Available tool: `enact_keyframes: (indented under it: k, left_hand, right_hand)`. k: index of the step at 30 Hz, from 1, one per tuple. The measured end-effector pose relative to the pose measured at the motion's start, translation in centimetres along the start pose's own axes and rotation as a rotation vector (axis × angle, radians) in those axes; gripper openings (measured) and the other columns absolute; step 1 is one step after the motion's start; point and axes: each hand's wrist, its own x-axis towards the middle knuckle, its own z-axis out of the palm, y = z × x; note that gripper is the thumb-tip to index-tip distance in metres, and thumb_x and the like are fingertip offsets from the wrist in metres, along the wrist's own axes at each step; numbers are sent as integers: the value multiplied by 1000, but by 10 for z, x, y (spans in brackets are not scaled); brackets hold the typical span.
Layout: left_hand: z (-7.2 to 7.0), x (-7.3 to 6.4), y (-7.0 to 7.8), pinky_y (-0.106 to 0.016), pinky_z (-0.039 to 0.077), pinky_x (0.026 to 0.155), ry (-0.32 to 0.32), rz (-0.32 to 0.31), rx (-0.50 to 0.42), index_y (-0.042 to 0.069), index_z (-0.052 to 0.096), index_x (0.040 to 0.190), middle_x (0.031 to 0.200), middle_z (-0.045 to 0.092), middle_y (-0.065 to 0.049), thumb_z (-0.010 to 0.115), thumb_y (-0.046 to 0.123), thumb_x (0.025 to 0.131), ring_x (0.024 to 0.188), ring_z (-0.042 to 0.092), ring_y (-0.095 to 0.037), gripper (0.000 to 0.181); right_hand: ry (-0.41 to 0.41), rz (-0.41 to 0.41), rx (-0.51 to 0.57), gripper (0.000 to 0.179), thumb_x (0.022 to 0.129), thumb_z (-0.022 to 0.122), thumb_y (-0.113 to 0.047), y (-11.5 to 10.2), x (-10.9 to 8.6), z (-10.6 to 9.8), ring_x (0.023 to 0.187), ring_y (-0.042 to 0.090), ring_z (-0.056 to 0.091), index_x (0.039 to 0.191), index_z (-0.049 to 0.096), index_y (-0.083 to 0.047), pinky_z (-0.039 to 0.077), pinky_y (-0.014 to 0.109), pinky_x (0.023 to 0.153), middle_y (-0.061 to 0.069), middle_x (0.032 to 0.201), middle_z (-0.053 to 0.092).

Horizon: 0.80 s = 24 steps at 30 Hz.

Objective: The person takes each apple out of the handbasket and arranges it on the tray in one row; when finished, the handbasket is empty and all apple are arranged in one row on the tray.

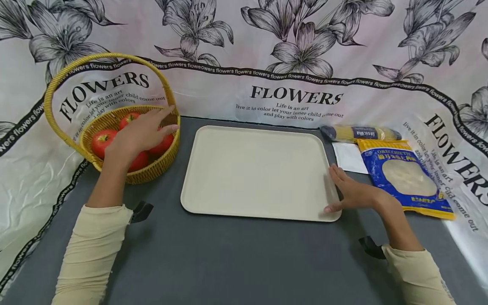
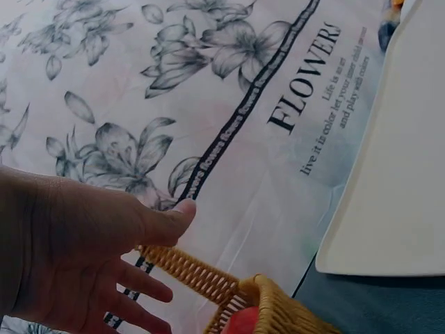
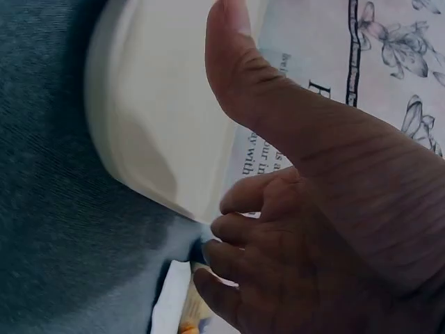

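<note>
A yellow woven basket (image 1: 154, 174) with a tall looped handle (image 1: 55, 80) stands at the left, with several red apples (image 1: 103, 142) in it. Over its opening reaches my left hand (image 1: 135, 131), fingers extended and thumb apart, partly covering the apples. In the left wrist view that hand (image 2: 76, 250) shows spread fingers beside the wicker basket (image 2: 198, 271), grasping nothing. A cream rectangular tray (image 1: 255, 173) lies flat in the middle. My right hand (image 1: 356, 190) is at the tray's right edge, fingers straight; the right wrist view shows its raised thumb (image 3: 233, 62) overlapping the tray.
Right of the tray lie a blue and yellow pasta bag (image 1: 409, 178), a white card (image 1: 350, 157) and a long pack of yellow pasta (image 1: 362, 133). A flower-printed sheet (image 1: 213, 93) hangs behind and drapes over both sides of the grey tabletop (image 1: 244, 258).
</note>
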Motion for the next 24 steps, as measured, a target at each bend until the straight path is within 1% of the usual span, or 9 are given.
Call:
enact_keyframes:
  k: [4, 8, 11, 17, 20, 24]
  left_hand:
    - [-4, 2, -9, -68, 12, 129, -15, -2, -6, 12, 13, 169, 175, 14, -23, 45, 46, 110, 161, 13, -48, 76]
    - [-6, 6, -17, -70, 14, 128, -23, -12, 11, 11, 16, 168, 173, 17, -24, 44, 47, 110, 159, 16, -51, 74]
    - [-9, 8, -23, -71, 16, 126, -36, -14, 32, 10, 17, 168, 172, 20, -27, 42, 44, 110, 157, 19, -53, 72]
    - [-10, 10, -31, -71, 18, 126, -64, -20, 45, 5, 20, 166, 168, 26, -31, 43, 42, 111, 154, 24, -53, 71]
    - [-9, 10, -34, -72, 21, 124, -93, -40, 41, 6, 20, 166, 167, 28, -31, 49, 41, 109, 153, 28, -54, 74]
    - [-6, 9, -39, -75, 27, 120, -123, -70, 29, 7, 21, 166, 165, 33, -31, 64, 38, 102, 148, 35, -54, 83]
  right_hand:
    - [-8, -19, -15, 150, 71, 92, -52, 3, 2, 5, 156, 60, -5, 162, -11, 9, 10, 76, 122, 36, 169, -17]
    - [-14, -51, -36, 154, 65, 95, -51, 3, 5, 6, 157, 59, -4, 161, -9, 11, 12, 75, 122, 37, 169, -15]
    - [-14, -65, -43, 157, 63, 96, -52, 1, 9, 7, 157, 59, -5, 161, -9, 11, 13, 75, 122, 37, 168, -16]
    - [-21, -48, -42, 159, 62, 96, -53, 3, 12, 10, 155, 61, -7, 161, -10, 11, 12, 77, 121, 37, 167, -21]
    - [-19, -41, -28, 159, 61, 96, -53, 3, 12, 12, 155, 62, -7, 162, -10, 10, 10, 78, 120, 36, 168, -21]
    - [-17, -35, -7, 159, 61, 96, -51, 2, 13, 14, 155, 60, -10, 162, -10, 9, 8, 78, 120, 35, 168, -23]
